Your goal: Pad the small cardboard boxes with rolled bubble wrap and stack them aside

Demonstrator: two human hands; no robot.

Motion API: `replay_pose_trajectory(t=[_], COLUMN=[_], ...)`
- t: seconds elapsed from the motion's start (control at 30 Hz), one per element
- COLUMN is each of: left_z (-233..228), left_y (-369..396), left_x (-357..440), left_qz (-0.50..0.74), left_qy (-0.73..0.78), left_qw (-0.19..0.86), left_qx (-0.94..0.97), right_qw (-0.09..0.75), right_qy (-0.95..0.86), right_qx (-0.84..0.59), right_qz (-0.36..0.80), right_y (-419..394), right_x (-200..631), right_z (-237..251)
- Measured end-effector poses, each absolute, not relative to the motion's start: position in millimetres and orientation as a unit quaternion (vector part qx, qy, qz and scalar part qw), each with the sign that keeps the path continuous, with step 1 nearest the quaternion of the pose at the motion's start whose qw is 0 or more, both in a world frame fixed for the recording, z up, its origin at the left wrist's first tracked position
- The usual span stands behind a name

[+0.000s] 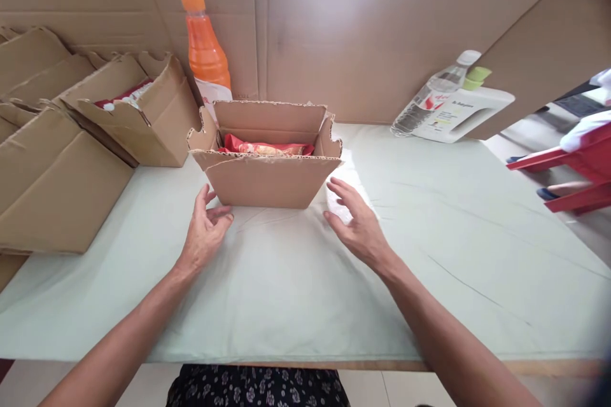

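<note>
Cardboard forms the small open box (265, 168) that sits on the pale green desk (429, 254) just ahead of both hands, with a red snack packet (267, 147) lying inside it. The left hand (205, 232) hovers by the box's lower left corner and the right hand (356, 222) by its lower right corner, both with fingers spread and holding nothing, neither clearly touching it. An orange bottle (205, 48) stands right behind the box, more cardboard boxes (128, 114) are stacked to the left, and a clear bottle (432, 98) and a white jug (463, 114) lie far right.
</note>
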State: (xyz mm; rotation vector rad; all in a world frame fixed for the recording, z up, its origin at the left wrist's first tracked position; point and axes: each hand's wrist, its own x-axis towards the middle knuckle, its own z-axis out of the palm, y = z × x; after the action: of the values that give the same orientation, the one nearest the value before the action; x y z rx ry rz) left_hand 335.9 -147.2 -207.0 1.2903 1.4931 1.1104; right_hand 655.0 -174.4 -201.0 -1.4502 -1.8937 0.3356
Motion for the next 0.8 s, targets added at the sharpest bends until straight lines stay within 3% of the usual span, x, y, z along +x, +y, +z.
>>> replay_pose_trajectory(t=[0.2, 0.3, 0.43, 0.57, 0.7, 0.8], left_z=[-239.7, -246.5, -239.8, -218.7, -205.8, -208.8], left_y=[-216.4, -242.3, -260.4, -272.2, -279.7, -282.5], left_x=[323.0, 328.4, 339.9, 352.7, 373.8, 386.2], left_qz=[0.358, 0.342, 0.331, 0.334, 0.336, 0.345], left_qy=[0.565, 0.492, 0.457, 0.421, 0.322, 0.298], left_qw=[0.279, 0.189, 0.176, 0.177, 0.195, 0.246], left_qx=[0.689, 0.778, 0.807, 0.825, 0.863, 0.855], right_qw=[0.126, 0.126, 0.195, 0.232, 0.189, 0.207], right_qy=[-0.796, -0.803, -0.812, -0.832, -0.857, -0.833], right_qx=[-0.592, -0.578, -0.539, -0.503, -0.462, -0.463], right_qz=[-0.027, -0.076, -0.110, -0.024, 0.130, 0.222], right_y=[-202.7, -194.7, -206.0, -254.1, -288.9, -301.2], right_x=[708.0, 709.9, 693.3, 658.1, 621.5, 613.6], right_z=[-216.9, -228.8, -219.8, -187.9, -167.6, -167.5])
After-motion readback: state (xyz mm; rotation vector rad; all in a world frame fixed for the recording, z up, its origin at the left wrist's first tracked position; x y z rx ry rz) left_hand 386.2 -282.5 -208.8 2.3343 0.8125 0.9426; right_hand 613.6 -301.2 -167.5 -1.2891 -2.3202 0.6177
